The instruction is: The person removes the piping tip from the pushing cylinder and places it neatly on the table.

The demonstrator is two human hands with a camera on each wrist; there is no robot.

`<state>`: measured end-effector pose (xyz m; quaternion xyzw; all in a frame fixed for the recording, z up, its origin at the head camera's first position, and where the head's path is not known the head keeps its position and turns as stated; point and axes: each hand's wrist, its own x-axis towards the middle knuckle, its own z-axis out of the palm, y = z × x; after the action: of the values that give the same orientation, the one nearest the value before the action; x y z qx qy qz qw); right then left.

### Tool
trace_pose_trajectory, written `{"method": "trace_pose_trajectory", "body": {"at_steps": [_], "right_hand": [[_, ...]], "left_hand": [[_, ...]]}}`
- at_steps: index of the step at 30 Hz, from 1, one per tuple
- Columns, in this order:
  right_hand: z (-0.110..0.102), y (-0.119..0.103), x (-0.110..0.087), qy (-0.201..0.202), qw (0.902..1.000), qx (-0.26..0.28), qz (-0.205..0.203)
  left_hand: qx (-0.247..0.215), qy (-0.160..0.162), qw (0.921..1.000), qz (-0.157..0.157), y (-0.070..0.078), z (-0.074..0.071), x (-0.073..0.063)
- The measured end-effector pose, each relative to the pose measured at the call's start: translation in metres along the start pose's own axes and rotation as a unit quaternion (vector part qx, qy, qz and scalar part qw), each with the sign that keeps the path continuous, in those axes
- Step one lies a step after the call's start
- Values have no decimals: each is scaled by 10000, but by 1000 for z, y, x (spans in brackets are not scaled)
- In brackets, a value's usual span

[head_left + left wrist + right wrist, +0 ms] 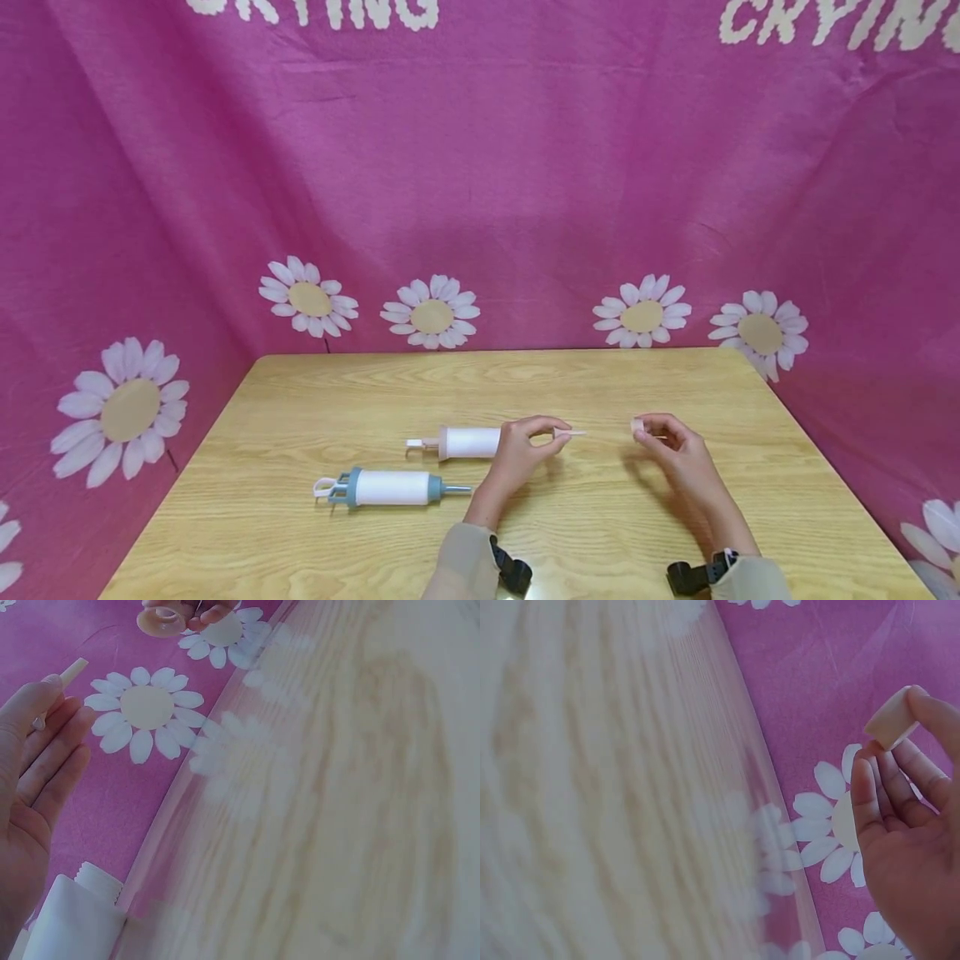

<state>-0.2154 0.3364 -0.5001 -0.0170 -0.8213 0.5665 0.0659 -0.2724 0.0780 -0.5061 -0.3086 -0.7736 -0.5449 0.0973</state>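
Observation:
My left hand [516, 454] pinches a small cream nozzle [73, 673] between thumb and fingertips, its thin end pointing towards the right hand. Across a gap, my right hand [681, 457] holds a short cream ring-shaped cap [892, 720] by thumb and fingertips. Both hands are raised over the table. Behind the left hand lies a white-barrelled syringe [468, 442] with a beige collar and plunger handle; the hand hides its right end in the head view. The left wrist view shows a threaded white neck [99, 882] on its barrel.
A second syringe [392, 487] with teal ends, a white barrel and a metal tip lies in front of the first, left of the left forearm. The wooden table [315, 408] is backed by a pink cloth [487, 183] with printed daisies.

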Motion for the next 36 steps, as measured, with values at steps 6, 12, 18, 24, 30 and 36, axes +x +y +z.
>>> {"method": "trace_pose_trajectory", "body": {"at_steps": [6,12,18,24,30,36], "right_hand": [[-3,2,7,-54,9995,-320,61],[-9,7,15,-73,9970,-765,30],[-16,17,25,-236,9899,-1397,38],[-18,25,29,-414,9862,-1598,98],[-18,26,28,-496,9807,-1887,100],[-14,24,28,-516,9802,-1914,42]], "left_hand": [[-82,-65,9999,-68,0,0,0],[-66,-159,9998,-126,-4,3,-1],[-37,-210,9996,-175,-3,3,-1],[32,-255,9995,-183,0,3,-1],[-37,-288,9993,-230,1,3,0],[-31,-316,9993,-174,0,4,-1]]}}
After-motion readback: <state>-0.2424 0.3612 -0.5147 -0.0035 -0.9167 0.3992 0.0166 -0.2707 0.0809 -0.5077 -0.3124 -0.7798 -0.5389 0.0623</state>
